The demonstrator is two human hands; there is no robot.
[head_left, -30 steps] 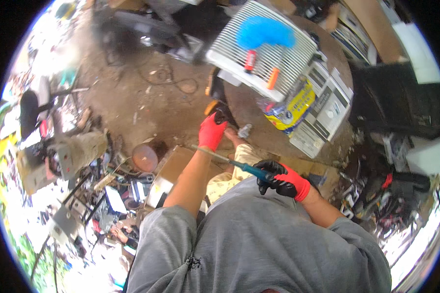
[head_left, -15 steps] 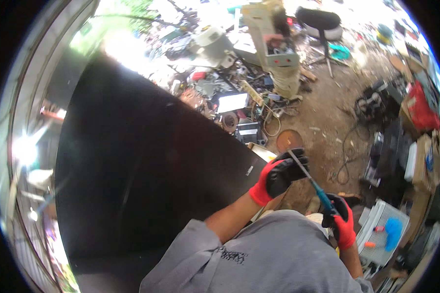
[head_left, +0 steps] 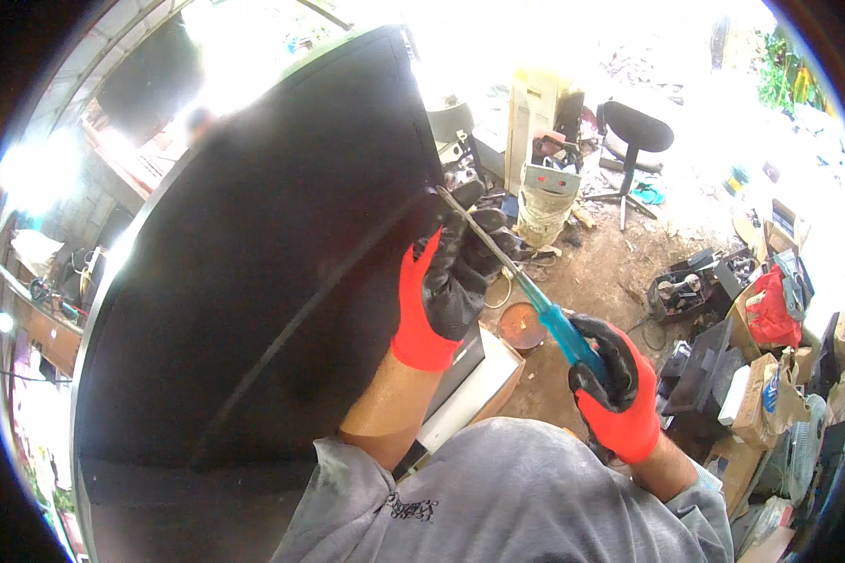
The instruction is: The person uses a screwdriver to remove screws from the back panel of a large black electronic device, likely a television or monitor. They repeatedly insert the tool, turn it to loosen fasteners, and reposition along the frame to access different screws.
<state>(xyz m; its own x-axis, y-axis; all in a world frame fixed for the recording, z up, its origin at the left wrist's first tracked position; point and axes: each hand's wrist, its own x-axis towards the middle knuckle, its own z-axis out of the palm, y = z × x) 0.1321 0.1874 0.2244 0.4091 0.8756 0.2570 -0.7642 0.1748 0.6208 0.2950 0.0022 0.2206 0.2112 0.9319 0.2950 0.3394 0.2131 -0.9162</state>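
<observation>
In my right hand (head_left: 620, 385), gloved in red and black, a long screwdriver (head_left: 561, 328) is gripped by its teal handle. Its metal shaft slants up and left, and the tip appears at the right edge of a large black panel (head_left: 253, 244). Whether the tip touches the panel I cannot tell. My left hand (head_left: 451, 286), in a matching glove, is beside this edge with its palm showing and its fingers loosely extended. The shaft crosses in front of those fingers. Part of the panel's edge is hidden behind the left hand.
Below the left hand lies a white box-like piece (head_left: 469, 394). A round rusty lid (head_left: 521, 327) is on the dirt floor. Farther off stand a bucket of scraps (head_left: 543, 211) and a black stool (head_left: 635, 131). Boxes, a red bag (head_left: 773, 308) and electronic scrap crowd the right.
Both hands and the screwdriver have moved left and forward; the tip has come to the panel's edge. The left-hand fingers have spread apart. My view has shifted too.
</observation>
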